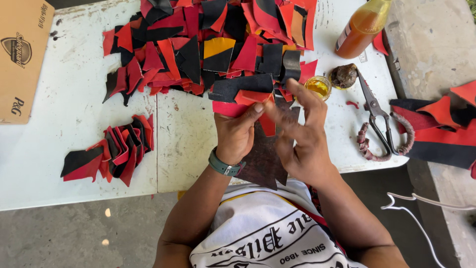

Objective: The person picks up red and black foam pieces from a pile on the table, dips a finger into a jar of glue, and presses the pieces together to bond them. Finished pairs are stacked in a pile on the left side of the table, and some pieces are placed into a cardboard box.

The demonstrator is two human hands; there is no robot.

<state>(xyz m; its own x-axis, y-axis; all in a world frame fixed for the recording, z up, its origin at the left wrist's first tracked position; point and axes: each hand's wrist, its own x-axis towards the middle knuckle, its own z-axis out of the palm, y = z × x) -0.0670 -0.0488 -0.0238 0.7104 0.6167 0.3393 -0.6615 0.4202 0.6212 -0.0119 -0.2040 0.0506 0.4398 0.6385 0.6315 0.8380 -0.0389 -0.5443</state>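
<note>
Both hands work one stack of cut leather pieces (248, 97) held just over the near edge of the white table (64, 124); stack is flat, angular shards, red on top, a black strip across the far end, a dark brown rough-backed piece (263, 159) hanging below toward the person's lap. Left hand (237, 131) wraps the stack's left side, thumb pressed down on the red top piece, fingers curled under (a green watch on that wrist). Right hand (302, 134) sits on the stack's right side, fingers partly spread and blurred; cannot tell exactly what it pinches.

Beyond the stack: big loose heap of scraps (213, 39), red, black, one orange-yellow; matte, sharp-cornered. Left of the stack: small fanned pile (111, 151) of red/black pieces. Right of the stack: small glass jar (318, 87) of yellow liquid, dark round lump (343, 76), metal shears (379, 121) with cord-wrapped handles; amber plastic bottle (361, 27) further back. Cardboard box (20, 54) far left.
</note>
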